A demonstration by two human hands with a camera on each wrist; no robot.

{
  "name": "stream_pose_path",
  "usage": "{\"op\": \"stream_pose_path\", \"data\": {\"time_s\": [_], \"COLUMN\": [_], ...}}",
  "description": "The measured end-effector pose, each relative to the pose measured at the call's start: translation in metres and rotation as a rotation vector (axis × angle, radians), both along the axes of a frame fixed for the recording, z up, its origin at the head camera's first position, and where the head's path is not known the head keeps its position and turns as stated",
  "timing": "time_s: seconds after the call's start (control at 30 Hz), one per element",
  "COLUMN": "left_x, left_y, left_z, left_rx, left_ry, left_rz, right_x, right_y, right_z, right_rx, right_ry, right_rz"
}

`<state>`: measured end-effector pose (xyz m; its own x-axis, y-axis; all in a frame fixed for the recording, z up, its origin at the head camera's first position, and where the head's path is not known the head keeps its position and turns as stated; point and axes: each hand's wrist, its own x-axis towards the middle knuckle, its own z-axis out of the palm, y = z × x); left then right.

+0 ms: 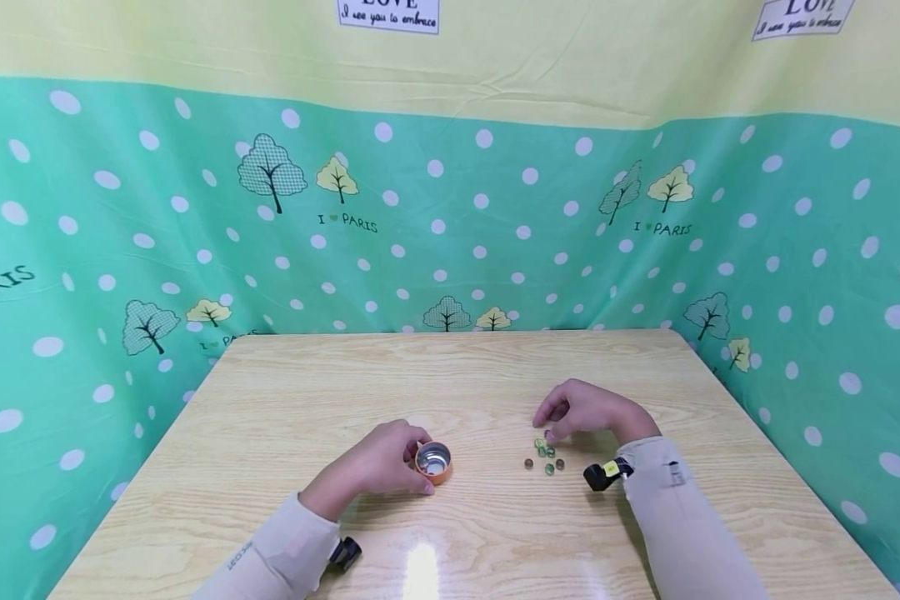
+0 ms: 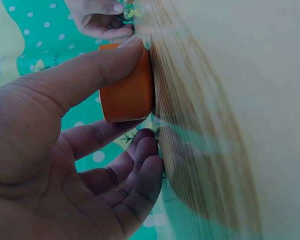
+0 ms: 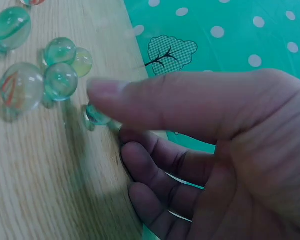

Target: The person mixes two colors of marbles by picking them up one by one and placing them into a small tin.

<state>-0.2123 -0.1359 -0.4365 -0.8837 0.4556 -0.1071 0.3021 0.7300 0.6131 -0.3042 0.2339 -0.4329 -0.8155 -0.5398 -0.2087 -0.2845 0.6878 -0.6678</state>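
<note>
Your left hand [image 1: 386,460] has its thumb and fingers clamped on the orange cup [image 2: 127,95], which stands upright on the counter [image 1: 487,537], its silvery inside facing up. Your right hand [image 1: 591,408] is well apart from it, beside the marbles [image 3: 22,87], thumb and fingers bent but apart (whether they touch the nearest marble, I cannot tell). Several marbles bunch near your thumb; three lie nearer you. Behind hangs a dotted curtain [image 1: 420,218].
</note>
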Motion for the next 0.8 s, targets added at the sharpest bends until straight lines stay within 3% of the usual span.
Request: {"op": "stream_pose_path", "data": {"time_s": [0.27, 0.8], "left_x": [0.0, -0.002], "left_y": [-0.001, -0.003], "left_z": [0.0, -0.001], "left_rx": [0.003, -0.007], "left_ry": [0.003, 0.016], "left_rz": [-0.003, -0.012], "right_x": [0.0, -0.003], "right_y": [-0.002, -0.001], "right_z": [-0.004, -0.011], "right_rx": [0.011, -0.017], "right_ry": [-0.005, 0.011], "right_rz": [-0.046, -0.041]}}
